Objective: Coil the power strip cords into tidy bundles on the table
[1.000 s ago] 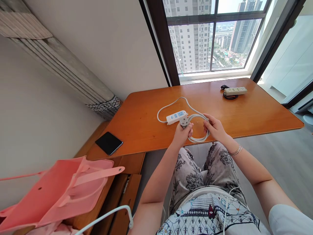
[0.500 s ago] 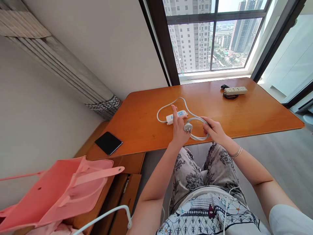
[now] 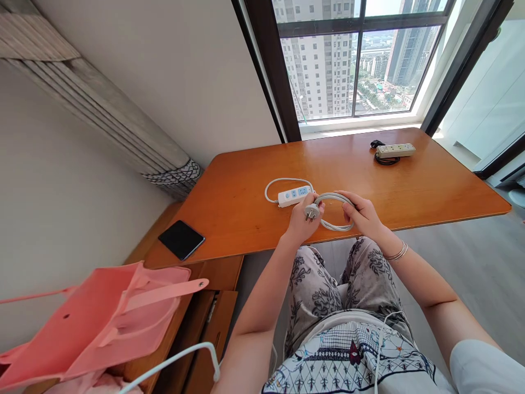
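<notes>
A white power strip (image 3: 294,195) with blue socket faces lies on the wooden table (image 3: 241,219), near its front edge. Its white cord (image 3: 337,226) is gathered into loops between my hands. My left hand (image 3: 302,220) is closed on the plug end of the coil, and the plug (image 3: 311,212) points its pins toward me. On the other side of the loops, my right hand (image 3: 361,214) grips the cord with thumb and fingers. One loose stretch of cord still arcs behind the strip.
A second, cream power strip (image 3: 396,150) with a black cord rests at the back right of the table. At the left lies a black tablet (image 3: 181,239). A pink bag (image 3: 98,317) stands at the lower left, beside a white curved bar (image 3: 176,361). The window is behind the table.
The loose arc of cord behind the strip has become smaller and lower. My left hand's raised fingers have folded down around the coil, uncovering the strip.
</notes>
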A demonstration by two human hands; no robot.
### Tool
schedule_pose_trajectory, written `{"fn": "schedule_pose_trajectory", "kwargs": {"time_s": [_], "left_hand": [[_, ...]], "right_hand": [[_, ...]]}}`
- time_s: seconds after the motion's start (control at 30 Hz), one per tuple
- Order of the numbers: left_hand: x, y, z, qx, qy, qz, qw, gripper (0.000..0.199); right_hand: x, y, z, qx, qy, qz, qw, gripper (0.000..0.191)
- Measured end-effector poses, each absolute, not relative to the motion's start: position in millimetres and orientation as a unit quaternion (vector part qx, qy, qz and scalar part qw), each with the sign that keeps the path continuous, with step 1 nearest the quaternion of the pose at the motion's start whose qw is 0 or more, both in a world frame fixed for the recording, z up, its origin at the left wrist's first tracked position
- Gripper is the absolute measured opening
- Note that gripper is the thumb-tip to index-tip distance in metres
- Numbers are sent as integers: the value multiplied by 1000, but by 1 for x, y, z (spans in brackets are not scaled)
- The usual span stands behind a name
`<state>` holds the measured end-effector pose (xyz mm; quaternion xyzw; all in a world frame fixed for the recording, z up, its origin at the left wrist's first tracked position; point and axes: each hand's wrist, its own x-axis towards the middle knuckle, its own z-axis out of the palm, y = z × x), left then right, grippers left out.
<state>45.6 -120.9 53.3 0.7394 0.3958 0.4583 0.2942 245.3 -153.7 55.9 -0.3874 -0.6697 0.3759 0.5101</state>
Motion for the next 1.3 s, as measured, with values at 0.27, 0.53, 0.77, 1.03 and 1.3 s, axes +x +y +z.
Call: {"fn": "schedule_pose_trajectory", "kwargs": {"time_s": [0.27, 0.53, 0.77, 1.03, 1.3], "left_hand": [[61, -131, 85, 517, 348, 565, 540, 43], [72, -144, 123, 407, 322, 609, 600, 46], [59, -135, 141, 321, 329, 732, 504, 52], [36, -102, 108, 321, 381, 751, 433, 49], [48, -105, 86, 365, 404, 696, 468, 45]], "right_hand": [[247, -123, 46, -322, -575, 507, 556, 71], [212, -106, 12, -290, -681, 484, 468, 60], [223, -114, 13, -333, -802, 355, 345, 34], [253, -118, 17, -500, -676, 89, 534, 20], [254, -113, 30, -443, -549, 363, 609, 39]]}}
